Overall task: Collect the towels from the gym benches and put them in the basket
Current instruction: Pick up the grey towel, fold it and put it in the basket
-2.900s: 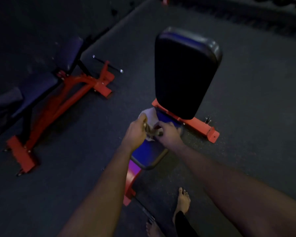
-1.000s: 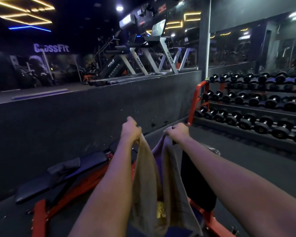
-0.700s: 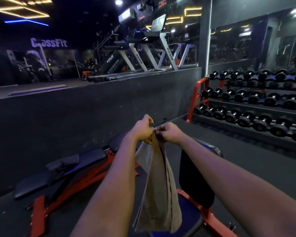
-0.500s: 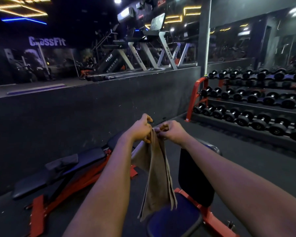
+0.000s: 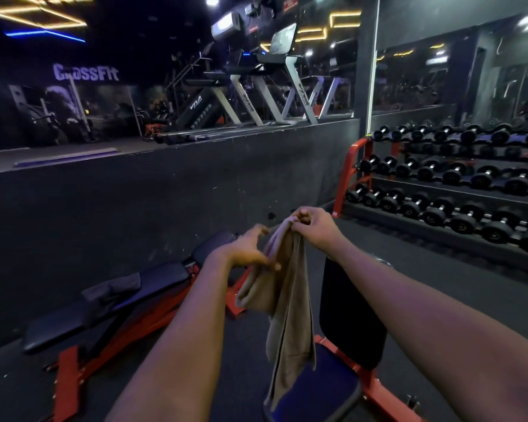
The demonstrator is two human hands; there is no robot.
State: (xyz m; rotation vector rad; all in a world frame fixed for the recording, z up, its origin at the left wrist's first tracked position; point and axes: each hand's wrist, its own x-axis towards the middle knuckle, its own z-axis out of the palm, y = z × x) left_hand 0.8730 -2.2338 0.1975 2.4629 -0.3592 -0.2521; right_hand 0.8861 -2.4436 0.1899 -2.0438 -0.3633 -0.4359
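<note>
Holding the tan towel (image 5: 287,303) at centre frame, my right hand (image 5: 313,228) pinches its top edge shut, while my left hand (image 5: 246,249), fingers spread, touches the draped folds just below. Soft, light and limp, it should gather best by its upper hem. A dark towel (image 5: 112,289) lies on the bench (image 5: 83,312) at lower left; no basket shows.
</note>
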